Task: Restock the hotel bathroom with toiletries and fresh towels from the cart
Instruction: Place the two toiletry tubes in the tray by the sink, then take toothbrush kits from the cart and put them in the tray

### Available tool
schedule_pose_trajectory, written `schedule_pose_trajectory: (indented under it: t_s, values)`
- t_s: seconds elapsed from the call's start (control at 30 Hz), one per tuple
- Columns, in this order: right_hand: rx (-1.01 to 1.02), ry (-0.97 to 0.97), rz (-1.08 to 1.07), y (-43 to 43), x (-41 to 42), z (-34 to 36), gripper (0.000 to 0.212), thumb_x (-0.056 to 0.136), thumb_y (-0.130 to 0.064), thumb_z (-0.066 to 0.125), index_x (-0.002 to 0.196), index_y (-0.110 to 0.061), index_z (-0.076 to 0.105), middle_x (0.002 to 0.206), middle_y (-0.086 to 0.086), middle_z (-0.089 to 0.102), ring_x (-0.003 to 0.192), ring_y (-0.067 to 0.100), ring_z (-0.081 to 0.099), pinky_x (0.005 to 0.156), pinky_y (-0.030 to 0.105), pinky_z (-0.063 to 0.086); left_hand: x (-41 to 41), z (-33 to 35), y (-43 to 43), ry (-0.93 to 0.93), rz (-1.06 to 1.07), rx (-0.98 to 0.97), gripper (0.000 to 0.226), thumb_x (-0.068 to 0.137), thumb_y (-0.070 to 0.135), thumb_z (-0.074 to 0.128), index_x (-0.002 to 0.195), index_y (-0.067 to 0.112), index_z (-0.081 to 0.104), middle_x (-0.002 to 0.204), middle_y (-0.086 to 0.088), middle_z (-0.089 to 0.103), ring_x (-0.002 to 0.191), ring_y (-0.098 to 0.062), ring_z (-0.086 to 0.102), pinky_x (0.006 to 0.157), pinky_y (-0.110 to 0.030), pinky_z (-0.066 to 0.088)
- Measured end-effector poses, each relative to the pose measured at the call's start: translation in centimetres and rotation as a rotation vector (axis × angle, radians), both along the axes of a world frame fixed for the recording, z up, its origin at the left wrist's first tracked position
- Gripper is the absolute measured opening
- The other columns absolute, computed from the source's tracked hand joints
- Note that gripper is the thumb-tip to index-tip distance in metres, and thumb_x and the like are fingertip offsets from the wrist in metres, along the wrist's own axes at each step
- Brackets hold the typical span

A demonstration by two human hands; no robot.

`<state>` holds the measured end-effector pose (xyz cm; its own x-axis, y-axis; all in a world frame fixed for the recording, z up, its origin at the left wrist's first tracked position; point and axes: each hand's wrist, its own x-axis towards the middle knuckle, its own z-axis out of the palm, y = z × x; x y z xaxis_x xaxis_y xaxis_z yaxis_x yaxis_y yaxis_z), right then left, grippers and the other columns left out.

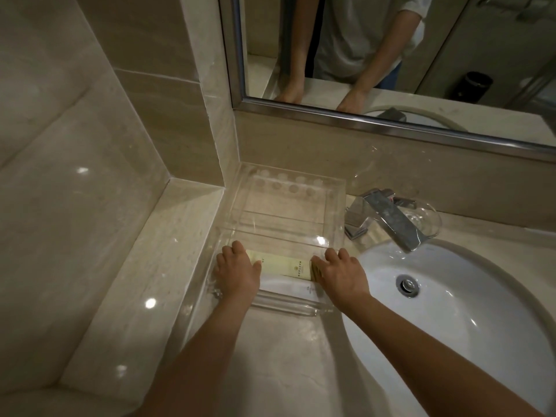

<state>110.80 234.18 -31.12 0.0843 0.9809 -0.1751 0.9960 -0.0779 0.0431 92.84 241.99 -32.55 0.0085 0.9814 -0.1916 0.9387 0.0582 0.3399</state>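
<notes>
Glossy beige stone wall (75, 176) fills the left side and turns a corner behind the bench (270, 356), which is the same pale stone. A steel-framed mirror (451, 40) runs above the splashback and reflects the person's two forearms and a light shirt. A white oval basin (481, 341) is sunk into the bench on the right, with a chrome drain (407, 285) in its floor. A clear tray (334, 212) sits in the bench's back-left corner, just left of the basin; dividers split it into compartments, and its far strip has a row of round holes. A square chrome tap (388, 221) stands at the basin's back rim, and a glass dish (427, 219) sits just behind it.

Both hands are in the tray's front compartment. The left hand (237, 272) covers the left end of a pale green packet (285, 266), thumb across it and fingers curled down, so its grip is clamped on that end. The right hand (340, 272) is curled over the packet's right end, its grip clamped there too. The packet lies flat and crosswise between them. A white packet (288, 288) lies just in front of it, in the same compartment.
</notes>
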Motion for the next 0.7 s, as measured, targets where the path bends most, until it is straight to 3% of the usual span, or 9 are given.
schedule_pose_trajectory:
  t_s: [0.17,0.3,0.5,0.7]
  values:
    - [0.108,0.162,-0.082,-2.0,0.1,1.2,0.03,0.091,-0.022,0.054,0.12,-0.016,0.059,0.115,0.006,0.06,0.1,0.027,0.054,0.078,0.036,0.048,-1.3,1.6,-0.9,-0.274,-0.144,0.004,0.031,0.086,0.029,0.059,0.113,0.016,0.051,0.119,-0.004,0.05,0.112,-0.022,0.045,0.093,-0.034,0.038]
    - [0.119,0.319,-0.139,-4.4,0.3,2.2,0.028,0.092,-0.032,0.052,0.117,-0.021,0.06,0.105,-0.003,0.064,0.098,0.018,0.055,0.074,0.029,0.046,-3.5,3.6,-3.7,-0.518,-0.249,-0.145,0.014,0.088,0.023,0.059,0.1,0.016,0.057,0.096,0.004,0.058,0.091,-0.013,0.056,0.081,-0.027,0.046]
    - [0.085,0.381,-0.125,-6.7,-1.2,2.1,0.026,0.092,-0.035,0.051,0.113,-0.024,0.061,0.104,-0.008,0.064,0.098,0.014,0.054,0.071,0.026,0.043,-6.4,2.8,-7.7,-0.415,-0.255,-0.127,0.006,0.088,0.022,0.056,0.094,0.02,0.055,0.093,0.007,0.057,0.087,-0.009,0.055,0.079,-0.025,0.045]
    - [0.055,0.41,-0.073,-7.5,-3.2,1.8,0.025,0.093,-0.033,0.049,0.112,-0.022,0.061,0.104,-0.007,0.064,0.099,0.015,0.054,0.07,0.026,0.042,-7.6,2.2,-11.2,-0.44,-0.135,-0.217,0.006,0.087,0.025,0.057,0.09,0.02,0.057,0.081,0.005,0.058,0.076,-0.012,0.055,0.075,-0.028,0.047]
